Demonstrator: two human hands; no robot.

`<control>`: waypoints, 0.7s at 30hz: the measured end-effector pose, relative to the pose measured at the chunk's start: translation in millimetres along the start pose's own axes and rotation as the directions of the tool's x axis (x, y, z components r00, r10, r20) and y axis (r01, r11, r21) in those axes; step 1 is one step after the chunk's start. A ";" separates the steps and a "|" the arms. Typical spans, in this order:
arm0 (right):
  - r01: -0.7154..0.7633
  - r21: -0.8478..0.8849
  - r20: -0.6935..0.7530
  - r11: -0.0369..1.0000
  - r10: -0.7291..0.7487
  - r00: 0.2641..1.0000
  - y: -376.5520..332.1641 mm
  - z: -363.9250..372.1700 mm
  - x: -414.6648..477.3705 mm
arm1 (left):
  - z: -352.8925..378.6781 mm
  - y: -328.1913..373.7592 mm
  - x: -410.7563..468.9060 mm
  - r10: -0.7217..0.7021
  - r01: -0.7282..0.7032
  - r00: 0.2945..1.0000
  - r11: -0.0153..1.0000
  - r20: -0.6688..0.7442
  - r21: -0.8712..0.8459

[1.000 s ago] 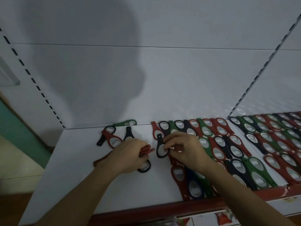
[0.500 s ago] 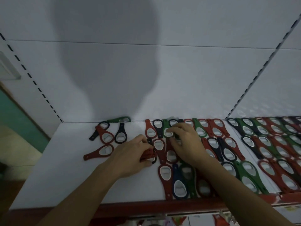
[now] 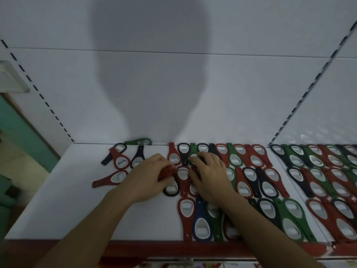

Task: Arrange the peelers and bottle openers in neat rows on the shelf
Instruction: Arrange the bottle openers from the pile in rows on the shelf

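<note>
The left grip [image 3: 148, 176] was clenched round a small stack of red openers [image 3: 165, 172]; the number in the stack could not be counted. One black opener [image 3: 171, 188] lay ring-end out just under its fingers, touching them, and whether it was also held could not be told. The right grip [image 3: 208, 176] sat just beside the left, fingers bent, tips down on the back row [image 3: 234, 156] at a green opener [image 3: 193, 150]. Whether it pinched that one or only pressed on it could not be told.

Five strays [image 3: 119, 161] lay scattered on the left part of the white shelf [image 3: 77, 200]: two black, two red and one green, the green against the back wall. To the right of the grips the openers lay in three rows, heads and handles alternating, in red, green, black and blue. In the front row [image 3: 201, 223] four showed left of the right forearm: red, blue, green, red. The middle row [image 3: 268, 182] ran behind it. Past a seam, the next panel [image 3: 318, 171] held three more rows, cut off by the edge of the view and too crowded to count.
</note>
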State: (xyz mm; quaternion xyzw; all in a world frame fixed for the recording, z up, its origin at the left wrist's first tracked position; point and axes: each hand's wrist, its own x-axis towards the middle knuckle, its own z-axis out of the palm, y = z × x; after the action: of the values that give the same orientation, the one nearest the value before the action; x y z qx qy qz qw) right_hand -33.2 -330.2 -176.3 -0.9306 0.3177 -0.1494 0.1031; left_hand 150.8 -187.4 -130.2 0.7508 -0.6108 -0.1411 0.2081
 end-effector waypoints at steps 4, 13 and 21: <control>0.010 0.002 -0.028 1.000 -0.010 1.000 0.1 -0.5 1.0 | -5.1 6.7 27.2 -0.163 0.142 0.980 0.975 -0.116 -0.172; 0.013 0.013 -0.027 1.000 -0.013 1.000 0.6 -2.1 1.3 | -5.1 8.1 52.7 -0.213 0.212 0.977 0.968 0.003 -0.133; 0.065 0.445 -0.192 0.893 0.024 0.981 -18.5 -38.7 6.9 | -15.8 31.3 37.0 -0.503 0.240 0.862 0.287 0.067 -0.928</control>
State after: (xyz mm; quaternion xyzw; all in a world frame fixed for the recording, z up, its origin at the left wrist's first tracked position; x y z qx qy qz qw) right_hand -30.9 -323.8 -133.4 -0.8661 0.2733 -0.3089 0.2825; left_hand 139.2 -226.5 -99.6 0.6410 -0.2062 -0.4064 0.6176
